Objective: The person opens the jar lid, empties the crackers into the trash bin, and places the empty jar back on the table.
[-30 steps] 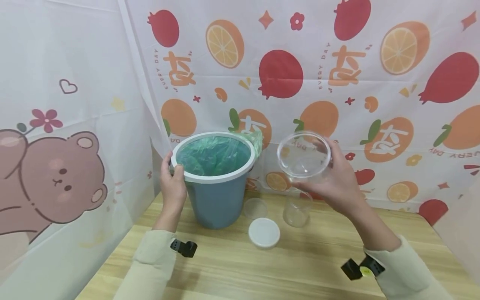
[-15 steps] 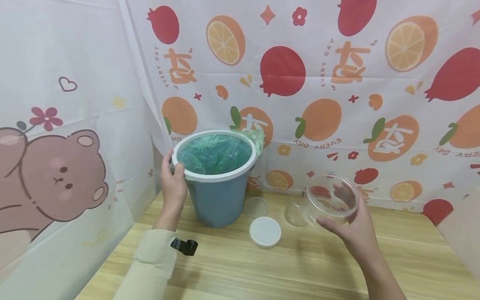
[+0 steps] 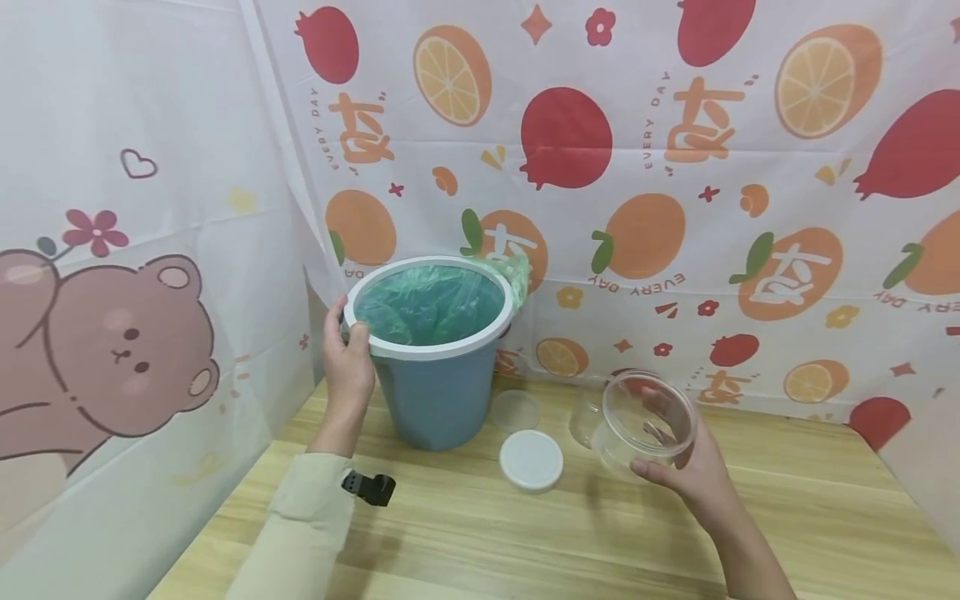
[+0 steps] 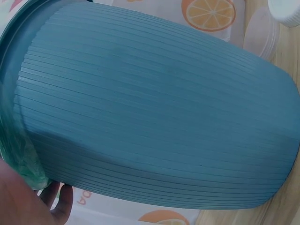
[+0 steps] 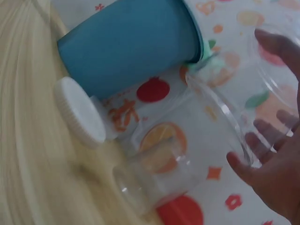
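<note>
My left hand (image 3: 347, 367) grips the white rim (image 3: 435, 351) of a blue trash bin (image 3: 435, 404) on its left side, thumb in front. A green plastic bag (image 3: 431, 304) lines the bin, and part of it hangs over the rim at the back right. My right hand (image 3: 697, 479) holds a wide, clear plastic container (image 3: 618, 454) by its right side, the mouth tilted up toward me. It is low over the table; whether it touches cannot be made out. Behind it on the left, partly hidden, stands a narrower clear jar (image 3: 584, 423).
Between bin and jar, a white lid (image 3: 531, 460) lies on the wooden table (image 3: 465, 525), with a clear round disc (image 3: 515, 410) behind it. A fruit-print cloth (image 3: 465, 158) hangs at the back, and a bear-print cloth (image 3: 247, 333) on the left.
My right hand has brought the clear container down and to the right, away from the bin, then slightly back left. The left hand keeps its grip on the bin's rim.
</note>
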### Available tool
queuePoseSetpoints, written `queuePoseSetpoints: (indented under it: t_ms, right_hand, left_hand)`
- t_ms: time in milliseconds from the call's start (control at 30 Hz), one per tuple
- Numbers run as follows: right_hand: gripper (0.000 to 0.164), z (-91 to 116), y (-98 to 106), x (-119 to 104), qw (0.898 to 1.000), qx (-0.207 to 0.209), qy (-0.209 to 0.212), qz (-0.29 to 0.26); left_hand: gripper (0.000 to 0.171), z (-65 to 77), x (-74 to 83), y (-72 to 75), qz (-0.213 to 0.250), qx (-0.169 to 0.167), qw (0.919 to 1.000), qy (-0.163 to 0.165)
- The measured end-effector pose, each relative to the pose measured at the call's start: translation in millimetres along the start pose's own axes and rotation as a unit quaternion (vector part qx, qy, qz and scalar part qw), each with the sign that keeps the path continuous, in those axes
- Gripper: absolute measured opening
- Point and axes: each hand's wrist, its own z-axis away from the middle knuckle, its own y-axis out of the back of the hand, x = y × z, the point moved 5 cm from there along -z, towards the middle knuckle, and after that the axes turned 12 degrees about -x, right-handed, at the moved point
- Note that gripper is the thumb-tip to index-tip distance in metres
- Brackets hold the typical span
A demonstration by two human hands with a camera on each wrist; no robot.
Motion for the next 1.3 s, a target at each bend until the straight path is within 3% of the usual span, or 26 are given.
queuePoseSetpoints:
  t_ms: [200, 433, 833, 1300]
  right_hand:
    - [0.094, 1.5, 3.9, 28.3, 0.997, -0.047, 0.008, -0.054]
    - [0.096, 1.5, -2.3, 53.7, 0.993, -0.095, -0.004, -0.063]
    - [0.094, 13.9, -7.8, 97.2, 0.991, -0.095, -0.007, -0.09]
    - [0.097, 19.7, -15.6, 118.8, 0.991, -0.066, -0.033, -0.109]
  left_hand:
    - [0.062, 0.8, 0.3, 0.6, -0.005, -0.002, 1.0, -0.001]
    - [0.062, 0.8, 1.6, 2.4, 0.012, 0.003, 0.9999, -0.012]
    - [0.062, -2.2, -0.8, 0.3, 0.007, -0.001, 0.9999, -0.01]
    - [0.062, -1.4, -0.4, 0.0, 0.006, 0.004, 1.0, -0.006]
